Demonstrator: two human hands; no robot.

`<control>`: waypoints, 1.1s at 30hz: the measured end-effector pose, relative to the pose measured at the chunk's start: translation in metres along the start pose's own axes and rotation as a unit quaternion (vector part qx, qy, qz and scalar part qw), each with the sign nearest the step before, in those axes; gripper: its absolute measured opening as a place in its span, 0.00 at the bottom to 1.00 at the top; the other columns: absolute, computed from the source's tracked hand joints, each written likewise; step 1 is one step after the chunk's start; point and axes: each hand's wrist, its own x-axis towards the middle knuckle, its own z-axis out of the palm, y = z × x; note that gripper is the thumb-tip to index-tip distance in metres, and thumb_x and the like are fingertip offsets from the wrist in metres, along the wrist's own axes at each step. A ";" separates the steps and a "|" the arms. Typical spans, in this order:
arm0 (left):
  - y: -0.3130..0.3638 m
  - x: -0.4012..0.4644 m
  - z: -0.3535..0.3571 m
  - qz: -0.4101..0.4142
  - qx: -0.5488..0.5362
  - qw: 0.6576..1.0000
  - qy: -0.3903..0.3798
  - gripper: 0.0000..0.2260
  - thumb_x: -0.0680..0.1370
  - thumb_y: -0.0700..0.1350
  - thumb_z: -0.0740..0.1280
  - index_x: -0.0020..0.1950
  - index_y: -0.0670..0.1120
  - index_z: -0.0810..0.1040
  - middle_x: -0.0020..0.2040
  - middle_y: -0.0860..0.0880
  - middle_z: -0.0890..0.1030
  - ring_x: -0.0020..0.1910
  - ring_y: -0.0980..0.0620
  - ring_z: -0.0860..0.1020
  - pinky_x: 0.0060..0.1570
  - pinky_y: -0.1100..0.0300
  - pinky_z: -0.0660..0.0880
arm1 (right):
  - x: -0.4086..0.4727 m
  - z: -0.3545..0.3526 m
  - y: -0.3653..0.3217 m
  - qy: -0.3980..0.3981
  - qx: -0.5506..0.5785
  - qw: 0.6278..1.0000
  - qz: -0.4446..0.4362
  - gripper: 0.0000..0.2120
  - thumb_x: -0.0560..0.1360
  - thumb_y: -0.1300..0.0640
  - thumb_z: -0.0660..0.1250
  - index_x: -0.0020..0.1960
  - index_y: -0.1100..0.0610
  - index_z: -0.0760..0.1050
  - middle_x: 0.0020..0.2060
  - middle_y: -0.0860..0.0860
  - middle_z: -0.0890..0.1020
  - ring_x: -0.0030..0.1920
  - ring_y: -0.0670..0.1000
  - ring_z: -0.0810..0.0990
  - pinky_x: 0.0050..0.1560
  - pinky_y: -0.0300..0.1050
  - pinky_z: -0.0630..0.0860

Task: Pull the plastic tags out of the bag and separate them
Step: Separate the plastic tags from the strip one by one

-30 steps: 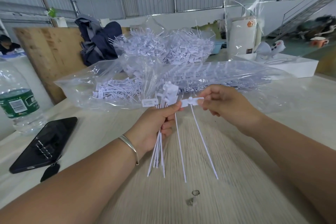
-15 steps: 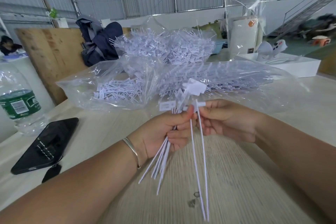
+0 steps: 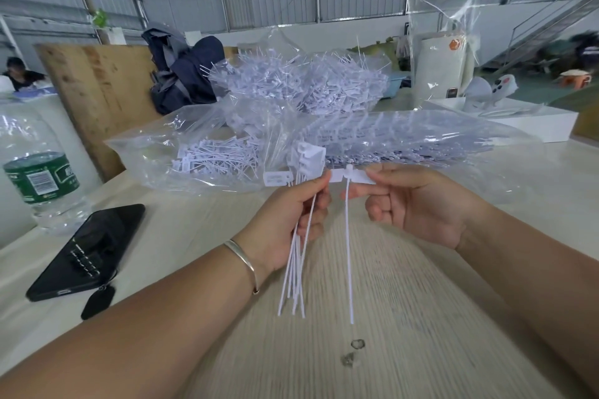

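My left hand (image 3: 288,214) grips a bunch of white plastic tags (image 3: 296,256) above the table, their flat heads fanned at the top and their thin tails hanging down. Just to its right, my right hand (image 3: 418,204) pinches the flat head of a single tag (image 3: 351,176), whose tail hangs straight down, apart from the bunch. Behind the hands lies a clear plastic bag (image 3: 389,139) full of more tags. A second heap of loose tags (image 3: 298,84) sits farther back.
A black phone (image 3: 87,253) and a water bottle (image 3: 39,178) lie at the left on the light wooden table (image 3: 405,317). A white box (image 3: 505,116), a dark backpack (image 3: 181,74) and a wooden board (image 3: 94,91) stand behind. Two small metal bits (image 3: 353,351) lie near me.
My right hand has moved right, drawing one tag away from the bunch in my left hand. The bunch's tails now hang straighter.
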 end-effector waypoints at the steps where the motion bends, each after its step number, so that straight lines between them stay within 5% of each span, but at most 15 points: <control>1: -0.001 0.000 0.000 0.005 0.011 1.000 0.001 0.11 0.76 0.49 0.67 0.37 0.47 0.70 0.27 0.53 0.69 0.19 0.59 0.59 0.18 0.67 0.54 | 0.000 -0.001 0.000 -0.005 0.011 1.000 0.000 0.16 0.70 0.56 0.67 0.56 0.61 0.76 0.51 0.60 0.84 0.30 0.48 0.78 0.34 0.37 0.77; 5: -0.003 0.000 0.002 0.018 0.014 1.000 0.003 0.13 0.72 0.51 0.71 0.49 0.44 0.74 0.27 0.53 0.65 0.20 0.59 0.59 0.17 0.67 0.56 | 0.001 0.002 0.001 -0.014 0.031 0.999 0.009 0.09 0.72 0.57 0.65 0.49 0.58 0.81 0.53 0.60 0.82 0.29 0.48 0.77 0.34 0.38 0.75; 7: -0.004 0.000 0.003 0.029 0.025 0.999 0.008 0.08 0.74 0.50 0.70 0.39 0.47 0.80 0.28 0.53 0.63 0.21 0.58 0.59 0.18 0.67 0.56 | 0.002 0.003 0.002 -0.008 0.011 1.000 0.009 0.08 0.72 0.58 0.65 0.45 0.58 0.82 0.48 0.59 0.83 0.27 0.47 0.74 0.32 0.37 0.74; 12: -0.006 0.000 0.002 0.034 0.035 0.999 0.016 0.19 0.78 0.47 0.69 0.26 0.50 0.79 0.26 0.54 0.61 0.21 0.58 0.57 0.19 0.67 0.55 | 0.002 0.006 0.002 0.022 -0.031 0.999 0.028 0.04 0.71 0.59 0.66 0.38 0.55 0.77 0.32 0.53 0.78 0.25 0.45 0.69 0.28 0.35 0.67; 20: -0.005 0.004 -0.003 0.010 0.036 0.999 0.023 0.17 0.74 0.47 0.72 0.26 0.51 0.75 0.28 0.54 0.58 0.22 0.58 0.56 0.20 0.67 0.53 | 0.001 0.002 0.001 0.099 -0.100 0.989 0.034 0.14 0.70 0.61 0.67 0.25 0.54 0.75 0.26 0.50 0.66 0.23 0.46 0.61 0.28 0.39 0.56; 24: -0.007 0.000 0.001 0.017 0.117 0.993 0.008 0.17 0.66 0.48 0.78 0.25 0.52 0.71 0.27 0.53 0.59 0.22 0.57 0.56 0.20 0.65 0.52 | 0.000 0.001 -0.002 0.103 -0.102 0.989 0.027 0.09 0.65 0.61 0.66 0.31 0.59 0.67 0.25 0.51 0.64 0.23 0.47 0.58 0.23 0.37 0.59; 26: -0.008 0.002 -0.001 0.017 0.109 0.992 0.055 0.17 0.69 0.45 0.77 0.28 0.52 0.70 0.25 0.54 0.60 0.21 0.57 0.57 0.19 0.66 0.53 | -0.001 0.002 -0.003 0.104 -0.125 0.987 0.001 0.02 0.69 0.64 0.64 0.41 0.63 0.72 0.25 0.51 0.64 0.23 0.47 0.59 0.23 0.37 0.58; 28: -0.007 0.005 -0.007 0.011 0.068 0.990 0.123 0.15 0.71 0.42 0.75 0.32 0.50 0.70 0.24 0.55 0.62 0.19 0.58 0.58 0.17 0.67 0.54 | -0.001 0.001 -0.004 0.121 -0.152 0.980 -0.043 0.08 0.70 0.64 0.65 0.48 0.66 0.76 0.25 0.50 0.65 0.23 0.46 0.60 0.25 0.37 0.57; 33: -0.002 0.006 -0.014 -0.001 0.069 0.989 0.130 0.13 0.71 0.40 0.75 0.37 0.48 0.71 0.26 0.54 0.60 0.20 0.58 0.56 0.17 0.67 0.53 | 0.000 0.003 -0.005 0.147 -0.156 0.972 -0.102 0.07 0.73 0.64 0.65 0.37 0.58 0.74 0.26 0.53 0.71 0.26 0.50 0.64 0.25 0.37 0.62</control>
